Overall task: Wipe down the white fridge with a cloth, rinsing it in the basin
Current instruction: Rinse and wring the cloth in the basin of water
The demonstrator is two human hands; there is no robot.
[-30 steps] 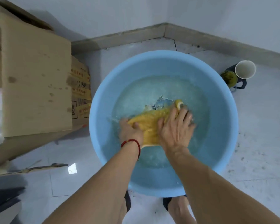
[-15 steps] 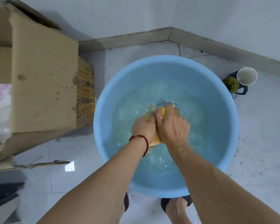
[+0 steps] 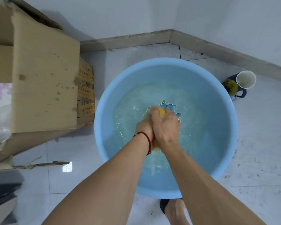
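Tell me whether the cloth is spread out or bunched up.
Bunched up: the yellow cloth is squeezed between left hand and right hand over the basin, only small bits showing.

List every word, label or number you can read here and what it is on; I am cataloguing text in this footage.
Yellow tape strips on the cardboard box: red characters, too blurred to read.
Black printed marks on the same box face: too small to read.
Blue basin: only a floral picture, no text.
White cup: no text visible.

Tiled floor (image 3: 258,143) carries blue basin (image 3: 224,120), cardboard box (image 3: 44,82), cup (image 3: 245,79).
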